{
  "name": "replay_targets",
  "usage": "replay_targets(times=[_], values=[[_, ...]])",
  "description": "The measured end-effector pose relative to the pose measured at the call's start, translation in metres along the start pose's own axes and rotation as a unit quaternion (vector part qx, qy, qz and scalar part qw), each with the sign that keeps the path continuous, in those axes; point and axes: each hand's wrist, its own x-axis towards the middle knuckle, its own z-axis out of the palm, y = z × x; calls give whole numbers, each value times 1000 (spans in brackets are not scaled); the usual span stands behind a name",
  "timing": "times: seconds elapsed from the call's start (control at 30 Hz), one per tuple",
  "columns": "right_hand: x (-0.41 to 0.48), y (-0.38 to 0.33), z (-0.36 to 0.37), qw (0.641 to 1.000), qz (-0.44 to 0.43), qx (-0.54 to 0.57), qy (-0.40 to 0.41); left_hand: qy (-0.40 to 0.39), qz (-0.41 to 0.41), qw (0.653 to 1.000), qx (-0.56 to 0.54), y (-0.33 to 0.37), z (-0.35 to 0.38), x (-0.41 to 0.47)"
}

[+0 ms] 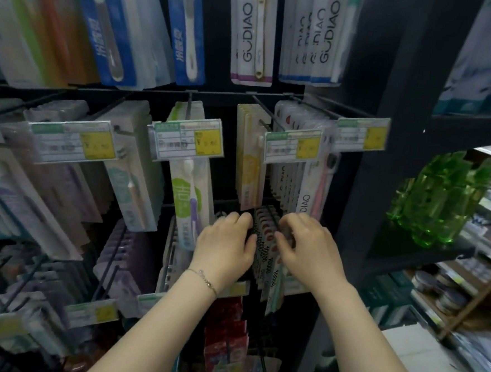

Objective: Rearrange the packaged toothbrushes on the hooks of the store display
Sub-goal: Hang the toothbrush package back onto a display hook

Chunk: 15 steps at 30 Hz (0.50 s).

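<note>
A row of several dark toothbrush packs with red dots and "10000" print (266,239) hangs on a black hook (272,214) in the lower middle of the display. My left hand (225,245) grips the left side of this row, fingers curled round the packs. My right hand (307,245) grips the right side, thumb against the front pack. Above them hang yellow-and-white packs (248,168) and white GUDIAO packs (305,187) with a pink brush.
Price tags (293,145) jut out on hook ends at head height. A green-labelled pack with a purple brush (190,205) hangs just left of my left hand. Green bottles (438,199) stand on a dark shelf to the right. Red packs (225,335) hang below my wrists.
</note>
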Motion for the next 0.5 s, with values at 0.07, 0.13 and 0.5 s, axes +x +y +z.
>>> replay_targets(times=[0.07, 0.13, 0.5], values=[[10, 3, -4, 1000, -6, 6, -2, 15, 0, 1000, -7, 7, 2, 14], [18, 6, -6, 1000, -8, 13, -13, 24, 0, 1000, -17, 13, 4, 29], [34, 17, -4, 998, -22, 27, -53, 7, -53, 990, -131, 23, -1, 87]])
